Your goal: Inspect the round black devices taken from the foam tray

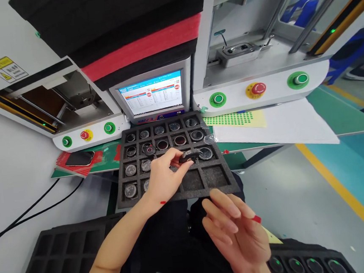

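while our left hand (164,176) pinches the dark round part (188,156) in its fingers at frame centre, we lower it level over the foam tray (220,188); our right hand (237,229) hangs open, empty.

Left hand (164,176) grip pinched; right hand (237,229) open, fingers loose.

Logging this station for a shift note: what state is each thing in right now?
left hand: pinching a dark round part over the foam tray
right hand: open, empty
foam tray: partly filled, near cells empty
monitor: on
phone: screen dark
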The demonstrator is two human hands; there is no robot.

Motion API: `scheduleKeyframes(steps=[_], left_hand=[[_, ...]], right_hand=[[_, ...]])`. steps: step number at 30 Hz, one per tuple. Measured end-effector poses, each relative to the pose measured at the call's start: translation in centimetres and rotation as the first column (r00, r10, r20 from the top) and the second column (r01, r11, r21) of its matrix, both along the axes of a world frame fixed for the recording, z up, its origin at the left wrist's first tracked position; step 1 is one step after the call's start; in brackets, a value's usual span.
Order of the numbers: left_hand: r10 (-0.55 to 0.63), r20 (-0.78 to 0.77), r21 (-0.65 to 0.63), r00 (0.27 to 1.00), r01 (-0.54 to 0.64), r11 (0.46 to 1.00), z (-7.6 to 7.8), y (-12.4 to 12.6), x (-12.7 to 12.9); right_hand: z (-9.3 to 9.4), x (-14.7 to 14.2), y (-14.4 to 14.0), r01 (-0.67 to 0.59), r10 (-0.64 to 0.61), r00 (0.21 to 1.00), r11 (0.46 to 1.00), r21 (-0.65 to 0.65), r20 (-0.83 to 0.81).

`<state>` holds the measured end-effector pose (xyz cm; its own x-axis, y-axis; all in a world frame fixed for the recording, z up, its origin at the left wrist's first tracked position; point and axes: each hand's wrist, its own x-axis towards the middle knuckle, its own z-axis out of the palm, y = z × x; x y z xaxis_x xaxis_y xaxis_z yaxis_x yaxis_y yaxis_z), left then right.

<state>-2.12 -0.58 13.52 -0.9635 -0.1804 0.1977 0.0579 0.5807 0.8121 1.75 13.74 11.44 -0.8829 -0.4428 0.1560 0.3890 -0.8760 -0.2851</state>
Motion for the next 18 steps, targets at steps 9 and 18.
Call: scheduleKeyframes(steps=[9, 18], left_hand=[[-0.004, -0.023, 0.033, 1.0, 0.005, 0.999, 0.1, -0.2, 1.3], [0.025, -0.012, 0.05, 1.0, -0.024, 0.998, -0.3, -0.9, 2.1]], right_hand=[[0.1, 0.3, -0.1, -0.035, 0.035, 0.999, 0.999, -0.013, -0.022], [0.0, 0.2, -0.3, 0.012, -0.008, 1.0, 0.99, 0.141, -0.027]])
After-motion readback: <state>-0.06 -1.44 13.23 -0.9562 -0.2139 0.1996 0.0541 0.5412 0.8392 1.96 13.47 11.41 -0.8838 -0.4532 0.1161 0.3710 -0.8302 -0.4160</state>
